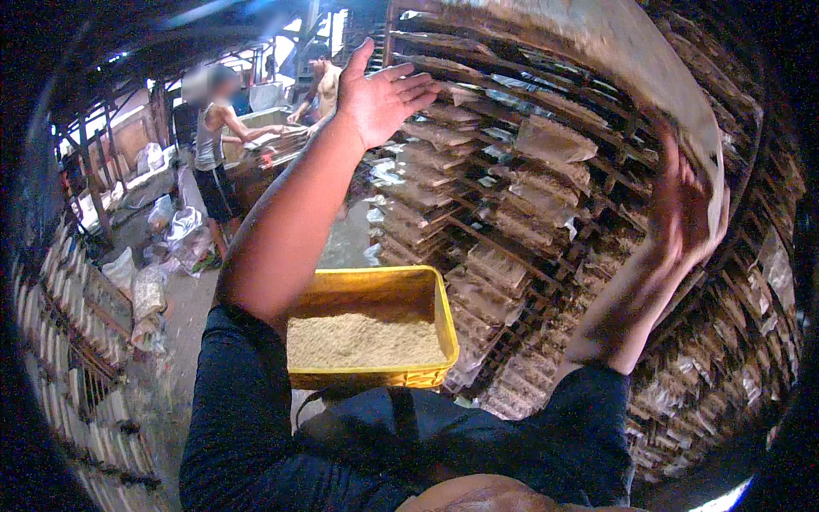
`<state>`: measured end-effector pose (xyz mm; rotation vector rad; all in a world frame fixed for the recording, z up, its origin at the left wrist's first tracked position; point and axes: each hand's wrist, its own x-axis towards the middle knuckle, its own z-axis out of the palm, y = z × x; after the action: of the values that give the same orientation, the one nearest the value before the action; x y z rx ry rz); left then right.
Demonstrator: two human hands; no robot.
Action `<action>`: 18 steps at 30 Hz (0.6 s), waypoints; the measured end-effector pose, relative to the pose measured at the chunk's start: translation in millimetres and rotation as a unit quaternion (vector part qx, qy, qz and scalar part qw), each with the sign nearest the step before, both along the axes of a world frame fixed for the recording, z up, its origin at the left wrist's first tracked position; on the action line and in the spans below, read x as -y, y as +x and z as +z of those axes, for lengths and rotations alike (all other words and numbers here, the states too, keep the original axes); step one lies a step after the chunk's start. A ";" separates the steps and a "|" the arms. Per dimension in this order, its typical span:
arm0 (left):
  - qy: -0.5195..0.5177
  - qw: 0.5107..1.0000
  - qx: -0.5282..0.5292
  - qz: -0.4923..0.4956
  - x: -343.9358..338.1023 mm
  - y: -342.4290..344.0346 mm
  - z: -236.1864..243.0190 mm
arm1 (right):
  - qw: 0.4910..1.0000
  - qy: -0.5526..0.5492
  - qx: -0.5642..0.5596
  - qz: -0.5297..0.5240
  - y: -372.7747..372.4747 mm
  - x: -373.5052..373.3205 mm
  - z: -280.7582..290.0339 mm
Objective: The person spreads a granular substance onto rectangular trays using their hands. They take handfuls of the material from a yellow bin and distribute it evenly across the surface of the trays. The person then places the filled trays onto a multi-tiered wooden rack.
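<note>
My left hand (384, 104) is raised in front of me with its palm showing and its fingers stretched out; it holds nothing. At the upper right, my right hand (687, 205) is lifted against a long pale board (674, 64), its fingers along the underside and edge. The board looks curved and runs across the top of the view; its upper side is hidden. Below my left forearm, close to my body, sits a yellow plastic crate (447, 328) partly filled with a tan, grainy material (367, 340).
Racks with stacked layers of brown, sheet-like material (503, 273) rise in front and to the right. More slatted racks (81, 358) stand at the left. Two people (211, 141) work at a table further back. Plastic bags and sacks (183, 230) lie on the floor.
</note>
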<state>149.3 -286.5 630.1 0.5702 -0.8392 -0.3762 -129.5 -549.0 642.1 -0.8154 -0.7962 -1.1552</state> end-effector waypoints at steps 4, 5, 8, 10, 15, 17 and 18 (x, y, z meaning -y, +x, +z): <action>-0.047 0.998 0.027 -0.024 0.1 -19.5 -8.0 | 0.985 0.054 -0.064 -0.152 -8.8 14.5 -77.7; -0.051 0.986 0.070 -0.146 -31.5 10.7 -19.7 | 0.986 0.044 -0.065 -0.151 11.2 20.9 -113.1; -0.030 0.968 0.175 0.176 -71.2 15.6 -60.3 | 0.966 -0.059 -0.064 -0.242 12.4 46.5 -194.4; 0.016 0.997 0.049 -0.051 -91.6 0.8 -87.1 | 0.946 -0.134 -0.061 -0.287 16.6 67.4 -257.4; 0.236 0.932 -0.274 0.014 -134.1 -36.6 -191.2 | 0.942 -0.254 -0.119 -0.182 50.5 53.1 -354.8; 0.230 0.919 -0.281 0.151 -133.8 -65.4 -226.0 | 0.942 -0.281 -0.150 -0.107 72.7 39.4 -398.2; 0.257 0.898 -0.280 0.223 -133.1 -72.5 -244.6 | 0.938 -0.293 -0.171 -0.074 83.0 38.0 -421.9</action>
<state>76.8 -153.4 385.6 1.0577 -0.0248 -0.3122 -46.5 -587.0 220.2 -1.5488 -0.8021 -0.8686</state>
